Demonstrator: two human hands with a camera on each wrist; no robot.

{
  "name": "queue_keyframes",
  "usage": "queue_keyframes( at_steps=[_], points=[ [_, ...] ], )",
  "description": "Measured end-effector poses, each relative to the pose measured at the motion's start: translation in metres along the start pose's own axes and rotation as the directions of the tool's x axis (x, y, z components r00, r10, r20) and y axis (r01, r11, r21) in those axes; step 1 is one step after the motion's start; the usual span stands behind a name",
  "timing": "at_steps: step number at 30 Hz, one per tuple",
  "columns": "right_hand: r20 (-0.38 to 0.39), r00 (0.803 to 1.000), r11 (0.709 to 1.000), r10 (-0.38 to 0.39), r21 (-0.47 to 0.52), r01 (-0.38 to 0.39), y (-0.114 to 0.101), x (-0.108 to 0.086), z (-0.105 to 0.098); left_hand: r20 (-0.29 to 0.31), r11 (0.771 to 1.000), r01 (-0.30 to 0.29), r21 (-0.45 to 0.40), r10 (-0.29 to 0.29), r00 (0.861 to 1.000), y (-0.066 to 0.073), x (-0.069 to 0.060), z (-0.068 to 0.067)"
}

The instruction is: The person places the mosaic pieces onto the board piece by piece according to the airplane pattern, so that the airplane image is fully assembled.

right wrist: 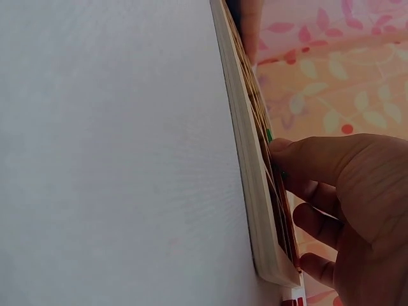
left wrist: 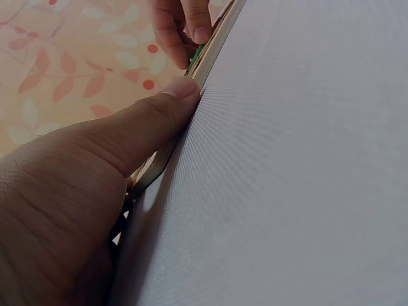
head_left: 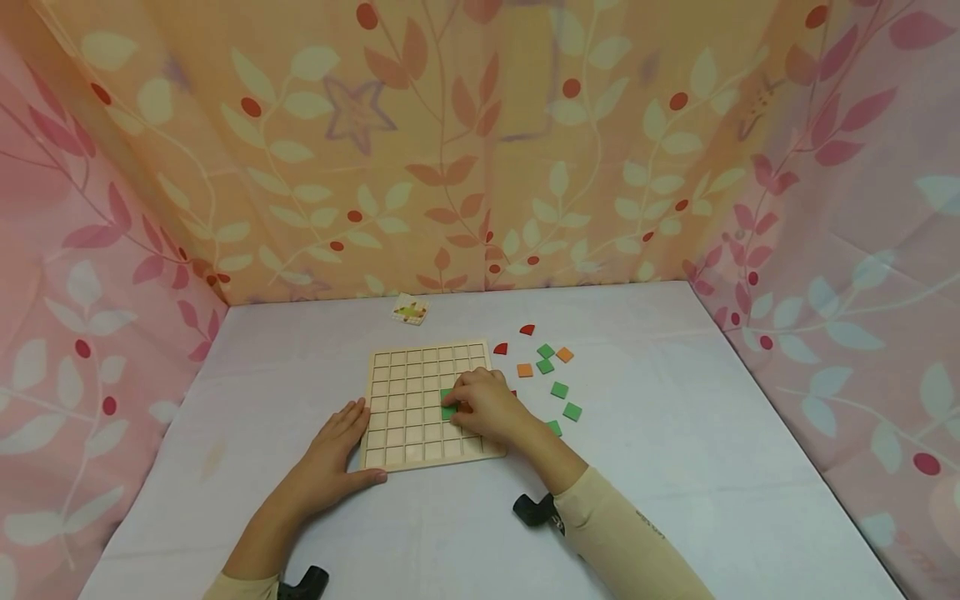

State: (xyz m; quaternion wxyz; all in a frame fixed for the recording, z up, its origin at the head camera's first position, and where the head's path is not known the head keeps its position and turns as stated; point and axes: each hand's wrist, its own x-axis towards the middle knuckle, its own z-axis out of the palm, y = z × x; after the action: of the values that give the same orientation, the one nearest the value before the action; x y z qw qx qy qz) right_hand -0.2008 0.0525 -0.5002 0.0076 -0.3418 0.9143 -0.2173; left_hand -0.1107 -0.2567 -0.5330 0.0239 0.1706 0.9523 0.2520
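A wooden grid board (head_left: 408,408) lies on the white table. My right hand (head_left: 487,406) is over its right half, thumb and fingertips at the green squares (head_left: 447,412) in the grid; in the right wrist view the thumb of the right hand (right wrist: 344,185) meets a green edge. Whether a square is pinched or only pressed is hidden. My left hand (head_left: 337,454) rests along the board's left edge, fingers extended, its thumb at the front-left corner. In the left wrist view the thumb of the left hand (left wrist: 108,146) touches the board's rim (left wrist: 217,51).
Right of the board lie several loose green squares (head_left: 559,390), orange squares (head_left: 525,370) and red quarter-round pieces (head_left: 527,330). A small patterned card (head_left: 410,309) is behind the board. Patterned curtains (head_left: 480,150) stand at the back and sides.
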Motion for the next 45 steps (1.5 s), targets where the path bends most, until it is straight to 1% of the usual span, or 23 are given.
queue_keyframes(
  at_steps=[9, 13, 16, 20, 22, 24, 29, 32, 34, 38, 45],
  points=[
    [0.011, 1.0, 0.999, -0.026, -0.023, 0.027, -0.003, 0.002, -0.001, 0.001, 1.0, 0.007, -0.002, -0.007, 1.0, 0.0, -0.001, 0.0],
    [0.01, 0.999, 0.998, -0.043, -0.047, 0.044, -0.006, 0.003, -0.007, 0.001, 1.0, 0.004, 0.003, -0.004, 1.0, 0.0, 0.0, -0.001],
    [0.013, 0.998, 0.997, -0.061, -0.036, 0.062, -0.008, 0.001, -0.021, -0.003, 1.0, -0.008, -0.001, 0.008, 1.0, 0.001, 0.001, -0.001],
    [0.018, 0.996, 0.996, -0.088, 0.035, 0.088, -0.007, -0.009, -0.049, -0.011, 1.0, -0.022, -0.011, 0.022, 1.0, 0.002, 0.002, 0.001],
    [0.01, 0.996, 0.994, -0.091, 0.054, 0.09, -0.007, -0.016, -0.064, -0.018, 1.0, -0.023, -0.006, 0.023, 1.0, 0.001, 0.002, 0.002],
    [-0.014, 0.996, 0.995, -0.092, 0.038, 0.092, -0.004, -0.023, -0.076, -0.031, 1.0, -0.026, 0.002, 0.027, 0.999, -0.002, 0.001, 0.003],
    [-0.089, 0.995, 0.999, -0.035, -0.032, 0.032, 0.006, -0.044, -0.099, -0.042, 1.0, -0.024, 0.011, 0.024, 0.999, -0.005, -0.001, 0.004],
    [-0.11, 0.994, 0.999, 0.015, -0.039, -0.02, 0.015, -0.058, -0.107, -0.029, 1.0, -0.022, 0.006, 0.022, 0.999, -0.004, 0.0, 0.004],
    [-0.119, 0.992, 0.999, 0.035, -0.033, -0.039, 0.022, -0.067, -0.11, -0.02, 1.0, -0.014, 0.0, 0.014, 1.0, -0.003, 0.0, 0.003],
    [-0.142, 0.987, 0.997, 0.077, -0.005, -0.078, 0.037, -0.085, -0.112, -0.014, 1.0, -0.016, 0.001, 0.016, 1.0, -0.001, 0.001, 0.002],
    [-0.166, 0.97, 0.984, 0.176, 0.054, -0.169, 0.062, -0.111, -0.103, -0.007, 1.0, -0.008, 0.012, 0.008, 1.0, -0.002, 0.0, 0.0]
  ],
)
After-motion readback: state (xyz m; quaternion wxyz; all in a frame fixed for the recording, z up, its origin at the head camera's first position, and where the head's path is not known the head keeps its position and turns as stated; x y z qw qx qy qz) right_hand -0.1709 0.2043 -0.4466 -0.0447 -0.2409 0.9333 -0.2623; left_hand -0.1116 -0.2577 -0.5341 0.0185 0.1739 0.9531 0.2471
